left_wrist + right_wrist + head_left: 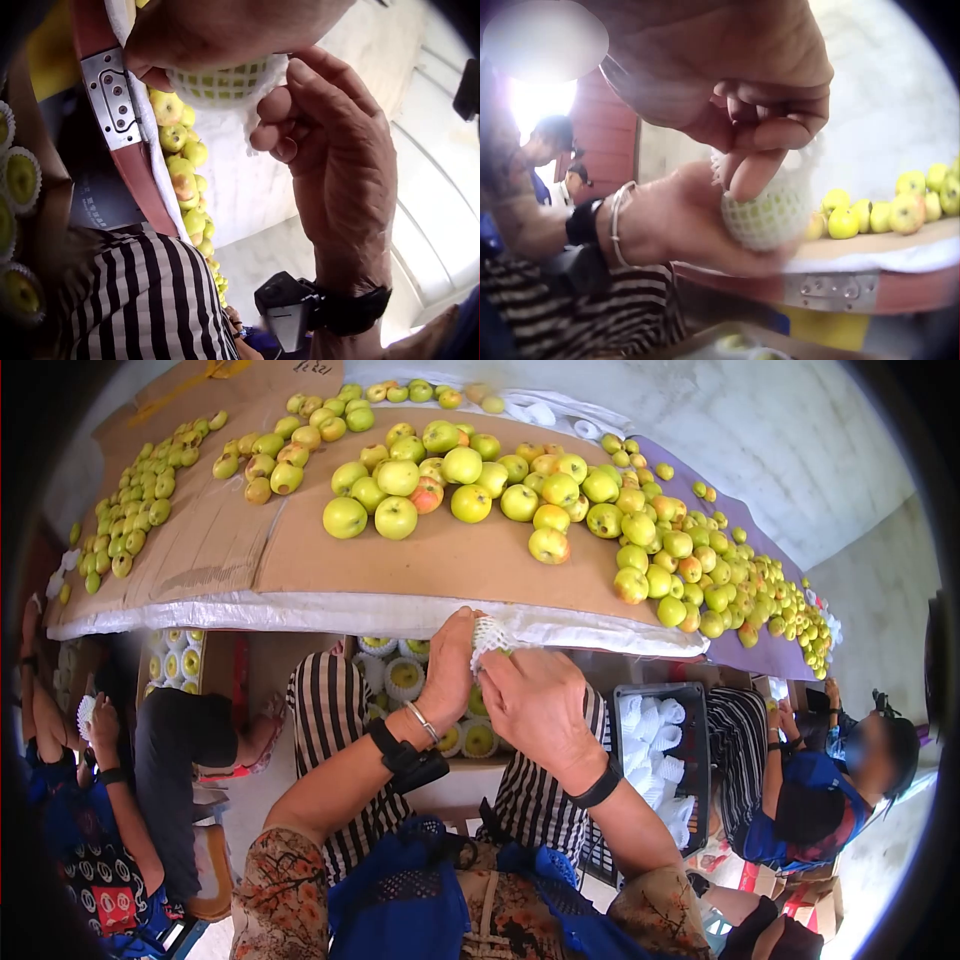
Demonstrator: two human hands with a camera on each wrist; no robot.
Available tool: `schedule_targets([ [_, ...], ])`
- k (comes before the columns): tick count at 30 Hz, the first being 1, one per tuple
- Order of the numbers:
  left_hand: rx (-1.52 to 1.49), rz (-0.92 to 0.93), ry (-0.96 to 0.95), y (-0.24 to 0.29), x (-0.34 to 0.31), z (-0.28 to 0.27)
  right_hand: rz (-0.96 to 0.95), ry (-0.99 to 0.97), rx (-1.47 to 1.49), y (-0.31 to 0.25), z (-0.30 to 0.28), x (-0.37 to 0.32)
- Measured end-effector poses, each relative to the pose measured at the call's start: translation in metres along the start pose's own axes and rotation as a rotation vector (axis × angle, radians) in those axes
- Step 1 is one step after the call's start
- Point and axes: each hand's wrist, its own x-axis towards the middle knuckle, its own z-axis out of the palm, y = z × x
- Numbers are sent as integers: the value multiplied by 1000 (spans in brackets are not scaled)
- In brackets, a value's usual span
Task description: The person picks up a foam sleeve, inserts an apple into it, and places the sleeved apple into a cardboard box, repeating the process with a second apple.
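Observation:
A green apple in a white foam net (225,81) (765,217) is held between the two hands, above the table's front edge. My left hand (447,670) (232,30) (690,221) grips it from the side and below. The fingers of my right hand (540,705) (341,150) (750,67) are curled at the net's open end and pinch the foam. In the head view the white net (488,636) shows between the hands, and the apple inside is mostly hidden.
Loose green and reddish apples (462,465) lie on a cardboard-covered table (400,575). Below its edge are a box of netted apples (404,678) and a black crate (702,760) of white foam nets (650,735). Other people sit at both sides.

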Motion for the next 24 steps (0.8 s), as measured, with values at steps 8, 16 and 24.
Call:
schedule_targets([
  [8,-64,-44,-340,15,-1,-3,235,12,163,5,-12,9],
  [16,3,-149,-414,32,-5,-4,577,-78,703,21,-21,10],
  [24,-150,-164,-459,40,-2,-3,849,2,1026,36,-8,-14],
])
